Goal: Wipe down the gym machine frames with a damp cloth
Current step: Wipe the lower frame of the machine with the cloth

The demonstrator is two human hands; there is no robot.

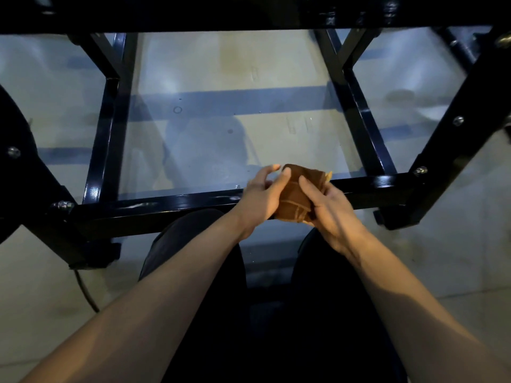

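Both hands, left hand (pixel 262 196) & right hand (pixel 330 208), gripped the folded brown cloth (pixel 297 193) just above the near black frame bar (pixel 177 204). Prob. refolding; next, press cloth onto bar & wipe along.

Pale, glossy floor (pixel 221 64) with darker blue-grey bands running across, spread beneath and beyond the grip. Resting on it, black gym machine frame (pixel 367 186), its near crossbar right under the grip. Left of and below the grip, thin dark cable (pixel 84 291) trailing over the floor.
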